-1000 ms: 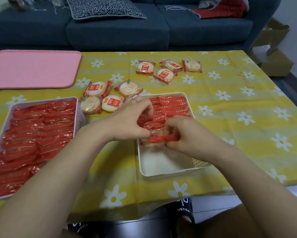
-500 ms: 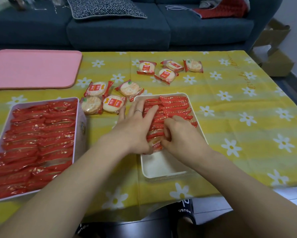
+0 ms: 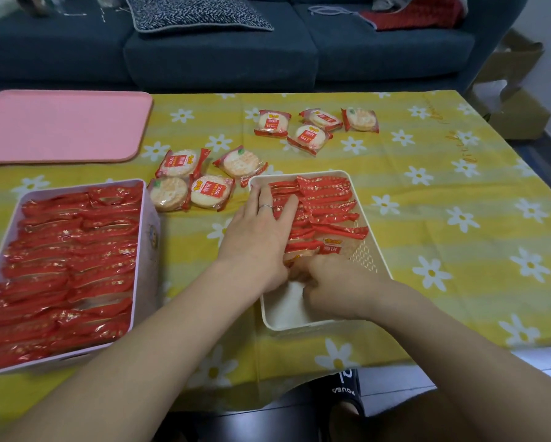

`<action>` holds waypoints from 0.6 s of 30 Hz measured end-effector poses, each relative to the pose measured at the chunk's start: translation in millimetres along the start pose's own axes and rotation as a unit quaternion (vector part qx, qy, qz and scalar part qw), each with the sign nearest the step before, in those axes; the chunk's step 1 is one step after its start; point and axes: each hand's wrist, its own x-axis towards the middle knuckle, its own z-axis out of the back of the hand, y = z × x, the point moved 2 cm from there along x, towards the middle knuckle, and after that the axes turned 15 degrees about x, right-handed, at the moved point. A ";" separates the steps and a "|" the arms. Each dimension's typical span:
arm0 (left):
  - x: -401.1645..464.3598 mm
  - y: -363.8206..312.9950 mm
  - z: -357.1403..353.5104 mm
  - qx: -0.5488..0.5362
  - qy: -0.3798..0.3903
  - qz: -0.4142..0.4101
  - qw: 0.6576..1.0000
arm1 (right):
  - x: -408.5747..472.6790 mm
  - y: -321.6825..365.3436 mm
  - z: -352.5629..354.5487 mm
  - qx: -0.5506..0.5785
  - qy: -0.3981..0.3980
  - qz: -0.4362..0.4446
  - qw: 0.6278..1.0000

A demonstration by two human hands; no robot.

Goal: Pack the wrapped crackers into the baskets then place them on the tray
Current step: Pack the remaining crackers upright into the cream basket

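Note:
A white basket [image 3: 378,266] stands at the table's middle, its far half packed with red wrapped crackers [image 3: 327,199] standing on edge. My left hand [image 3: 258,237] lies flat on the left part of that row, fingers straight. My right hand [image 3: 335,283] is inside the basket at the near end of the row, its fingers curled round the nearest cracker [image 3: 330,248], which leans back with its label up. A pink basket [image 3: 149,247] at the left is full of crackers. The pink tray [image 3: 60,126] lies bare at the far left.
Several loose crackers [image 3: 200,183] lie between the two baskets, and several more [image 3: 311,127] lie farther back. A yellow flowered cloth [image 3: 459,202] covers the table. A dark blue sofa [image 3: 220,55] stands behind it, cardboard boxes [image 3: 516,100] at the right.
My right hand brought a cracker down into the white basket and set it against the row. My left hand flattened onto the row. The basket shifted slightly.

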 end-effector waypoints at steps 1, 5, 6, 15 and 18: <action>0.2 -0.3 0.5 -0.003 -0.001 0.001 1.000 | 1.1 -1.6 -1.1 -0.007 -0.005 0.007 1.000; 1.3 -0.8 1.4 -0.012 0.000 0.005 1.000 | -0.3 -1.0 -4.5 -0.034 -0.026 0.050 0.998; 1.4 -0.5 1.3 -0.016 -0.001 0.006 1.000 | -0.2 -1.3 -4.8 -0.036 -0.029 0.055 0.997; 1.9 -2.3 -1.5 -0.039 -0.007 0.015 0.999 | 1.3 3.2 -11.1 -0.050 -0.022 0.054 0.997; 1.9 -0.1 -2.3 -0.054 0.006 0.009 0.998 | 2.9 0.6 -7.5 -0.047 -0.006 0.035 0.998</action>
